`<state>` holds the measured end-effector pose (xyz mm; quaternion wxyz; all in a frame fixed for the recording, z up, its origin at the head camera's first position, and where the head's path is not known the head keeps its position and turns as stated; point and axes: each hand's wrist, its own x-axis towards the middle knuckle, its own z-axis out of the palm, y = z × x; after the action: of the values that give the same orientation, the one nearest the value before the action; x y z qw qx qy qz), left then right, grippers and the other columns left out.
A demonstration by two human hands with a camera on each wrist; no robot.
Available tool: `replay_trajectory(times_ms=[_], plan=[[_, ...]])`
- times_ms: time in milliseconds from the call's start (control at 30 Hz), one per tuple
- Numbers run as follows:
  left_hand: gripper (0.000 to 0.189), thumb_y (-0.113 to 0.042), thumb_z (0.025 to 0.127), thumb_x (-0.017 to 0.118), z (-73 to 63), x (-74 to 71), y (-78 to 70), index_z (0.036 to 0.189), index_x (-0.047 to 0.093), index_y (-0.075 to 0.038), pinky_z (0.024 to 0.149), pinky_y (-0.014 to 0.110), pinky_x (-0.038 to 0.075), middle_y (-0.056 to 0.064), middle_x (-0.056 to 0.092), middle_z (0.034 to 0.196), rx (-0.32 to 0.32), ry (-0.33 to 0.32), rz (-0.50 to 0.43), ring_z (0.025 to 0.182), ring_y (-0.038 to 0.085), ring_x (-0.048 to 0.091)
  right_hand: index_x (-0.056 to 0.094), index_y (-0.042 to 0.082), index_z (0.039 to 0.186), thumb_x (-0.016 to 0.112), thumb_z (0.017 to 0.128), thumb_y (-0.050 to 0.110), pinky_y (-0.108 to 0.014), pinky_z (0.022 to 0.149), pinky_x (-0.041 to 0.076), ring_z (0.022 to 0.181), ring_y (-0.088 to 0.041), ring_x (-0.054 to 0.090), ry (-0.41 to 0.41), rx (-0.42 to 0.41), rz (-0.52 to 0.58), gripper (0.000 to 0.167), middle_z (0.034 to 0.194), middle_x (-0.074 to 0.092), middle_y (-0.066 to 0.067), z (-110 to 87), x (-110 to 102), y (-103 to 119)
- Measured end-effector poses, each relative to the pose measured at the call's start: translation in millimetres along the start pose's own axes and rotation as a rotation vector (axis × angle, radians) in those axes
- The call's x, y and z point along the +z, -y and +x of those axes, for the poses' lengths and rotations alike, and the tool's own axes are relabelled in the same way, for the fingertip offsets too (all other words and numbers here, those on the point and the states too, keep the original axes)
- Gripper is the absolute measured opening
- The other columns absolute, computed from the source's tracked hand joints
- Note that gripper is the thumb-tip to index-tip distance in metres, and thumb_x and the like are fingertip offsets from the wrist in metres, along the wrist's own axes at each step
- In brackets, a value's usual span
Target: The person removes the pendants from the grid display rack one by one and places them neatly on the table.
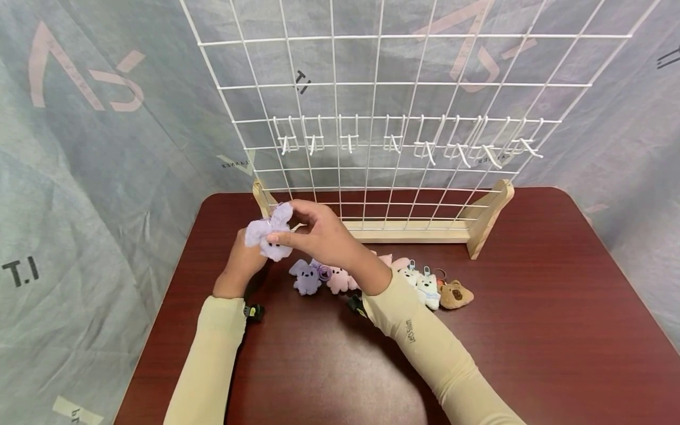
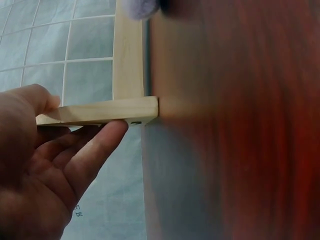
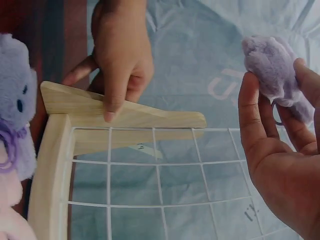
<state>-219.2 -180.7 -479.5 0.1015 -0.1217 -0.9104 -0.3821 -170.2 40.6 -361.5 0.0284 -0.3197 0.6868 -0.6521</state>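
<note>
My right hand (image 1: 332, 239) holds a fluffy lilac plush keychain (image 1: 258, 233) between thumb and fingers, raised off the table. In the right wrist view this plush (image 3: 270, 65) hangs over the fingers, with a thin dark ring below it. My left hand (image 1: 240, 264) is lower, partly behind the plush in the head view. The left wrist view shows that hand (image 2: 45, 170) gripping the light wooden foot (image 2: 105, 110) of the grid stand, thumb on one side and fingers on the other. Its thumb presses the same foot (image 3: 150, 116) in the right wrist view.
A white wire grid (image 1: 372, 168) stands at the table's back, with several white hooks (image 1: 393, 141) along one row. Before it lie a purple plush (image 1: 307, 280), pink plush (image 1: 338, 280), white plushes (image 1: 427, 289) and a brown plush (image 1: 454, 294). My right forearm covers part of the row.
</note>
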Motion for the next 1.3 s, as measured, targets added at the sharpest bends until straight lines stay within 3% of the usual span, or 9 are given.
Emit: replay_trajectory(times_ms=[233, 467, 600, 767, 833, 933, 1100, 1200, 1300], plan=[[0.018, -0.018, 0.100, 0.072, -1.5, -5.3, 0.3, 0.114, 0.072, -0.008, 0.081, 0.034, 0.051, 0.011, 0.077, 0.103, 0.068, 0.035, -0.039, 0.088, 0.021, 0.064, 0.060, -0.004, 0.112, 0.080, 0.088, -0.007, -0.041, 0.067, 0.065, 0.083, -0.012, 0.072, -0.014, 0.114, 0.133, 0.031, 0.101, 0.063, -0.007, -6.3, 9, -12], [0.028, -0.021, 0.103, 0.069, -2.5, -10.2, -1.1, 0.128, 0.070, -0.007, 0.083, 0.030, 0.052, 0.013, 0.077, 0.113, 0.019, 0.091, -0.078, 0.095, 0.020, 0.066, 0.048, 0.000, 0.140, 0.079, 0.088, -0.008, -0.055, 0.067, 0.062, 0.078, -0.012, 0.070, -0.021, 0.138, 0.134, 0.061, 0.106, 0.070, -0.022, -11.5, 16, -27], [0.028, -0.019, 0.105, 0.066, -1.7, -10.5, -0.8, 0.129, 0.069, -0.006, 0.087, 0.042, 0.053, 0.016, 0.077, 0.117, -0.011, 0.107, -0.053, 0.099, 0.024, 0.067, 0.062, -0.002, 0.133, 0.081, 0.090, -0.001, -0.059, 0.072, 0.062, 0.074, -0.013, 0.069, -0.017, 0.189, 0.080, 0.047, 0.120, 0.070, -0.025, -13.8, 18, -36], [0.031, -0.027, 0.109, 0.060, -0.6, -9.9, -0.7, 0.127, 0.070, -0.004, 0.088, 0.047, 0.054, 0.020, 0.076, 0.118, -0.032, 0.107, -0.033, 0.101, 0.029, 0.069, 0.070, 0.003, 0.117, 0.083, 0.091, 0.008, -0.057, 0.073, 0.062, 0.069, -0.019, 0.070, -0.007, 0.276, -0.012, 0.029, 0.108, 0.072, -0.015, -17.5, 21, -45], [0.033, -0.030, 0.110, 0.059, -0.6, -9.7, -0.8, 0.128, 0.070, -0.004, 0.087, 0.046, 0.054, 0.020, 0.077, 0.118, -0.041, 0.107, -0.044, 0.100, 0.029, 0.069, 0.070, 0.004, 0.119, 0.082, 0.093, 0.010, -0.052, 0.072, 0.063, 0.069, -0.017, 0.070, 0.016, 0.295, -0.058, 0.030, 0.105, 0.072, -0.013, -18.3, 22, -49], [0.035, -0.030, 0.109, 0.059, -0.8, -9.7, -0.6, 0.131, 0.070, -0.004, 0.085, 0.045, 0.053, 0.019, 0.077, 0.118, -0.042, 0.110, -0.053, 0.097, 0.028, 0.069, 0.068, 0.001, 0.130, 0.076, 0.097, 0.008, -0.047, 0.076, 0.064, 0.075, -0.016, 0.071, 0.071, 0.315, -0.077, 0.035, 0.120, 0.071, -0.017, -18.7, 22, -55], [0.031, -0.023, 0.110, 0.058, -0.1, -9.8, -0.3, 0.130, 0.069, -0.003, 0.085, 0.044, 0.051, 0.021, 0.076, 0.119, -0.026, 0.121, -0.027, 0.097, 0.028, 0.067, 0.051, 0.000, 0.148, 0.065, 0.103, 0.003, -0.052, 0.082, 0.064, 0.084, -0.039, 0.075, 0.147, 0.299, -0.075, 0.047, 0.148, 0.054, -0.027, -20.5, 22, -65], [0.028, -0.020, 0.109, 0.059, 0.6, -10.4, -1.3, 0.127, 0.069, -0.001, 0.083, 0.041, 0.051, 0.022, 0.076, 0.116, -0.025, 0.116, -0.023, 0.095, 0.027, 0.066, 0.045, 0.000, 0.151, 0.061, 0.105, 0.000, -0.056, 0.083, 0.062, 0.088, -0.050, 0.072, 0.168, 0.263, -0.103, 0.049, 0.150, 0.050, -0.030, -21.6, 21, -67], [0.031, -0.025, 0.109, 0.060, 0.9, -10.9, -1.8, 0.128, 0.070, -0.003, 0.079, 0.034, 0.051, 0.019, 0.077, 0.114, -0.037, 0.112, -0.029, 0.090, 0.024, 0.065, 0.047, 0.000, 0.146, 0.059, 0.106, 0.001, -0.048, 0.081, 0.063, 0.090, -0.047, 0.072, 0.185, 0.263, -0.147, 0.042, 0.143, 0.055, -0.029, -21.9, 21, -67]])
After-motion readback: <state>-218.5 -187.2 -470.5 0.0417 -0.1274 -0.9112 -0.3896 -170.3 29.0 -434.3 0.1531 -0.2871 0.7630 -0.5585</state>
